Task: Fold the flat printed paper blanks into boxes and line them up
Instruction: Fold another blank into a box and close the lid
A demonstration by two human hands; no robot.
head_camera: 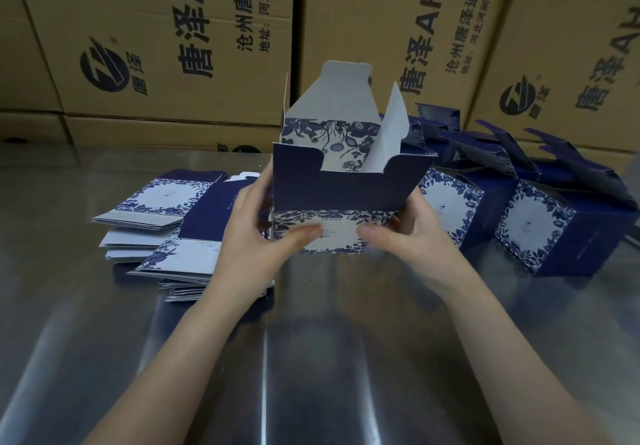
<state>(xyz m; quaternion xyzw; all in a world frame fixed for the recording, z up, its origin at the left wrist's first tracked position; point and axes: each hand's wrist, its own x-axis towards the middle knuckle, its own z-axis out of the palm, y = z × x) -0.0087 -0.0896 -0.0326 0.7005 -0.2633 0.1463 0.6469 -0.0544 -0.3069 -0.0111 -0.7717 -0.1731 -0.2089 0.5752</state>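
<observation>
At nine o'clock from the middle, a loose stack of blanks [162,216] lies flat on the steel table [311,358], fanned out, blue floral panels up. Just right of it, the left hand [256,233] grips the box [343,185] by its left side, thumb laid across the white front panel, fingers curled behind the edge. The box sits at the centre, upright and open-topped; whether its base touches the table is unclear. Its white lid flap [341,88] stands up at twelve o'clock, and a side flap [393,129] tilts at one o'clock. The right hand [415,236] clasps the right side likewise, thumb on the front. At three o'clock, folded boxes [540,226] stand side by side, tops open. Brown cartons [166,46] fill the background.
</observation>
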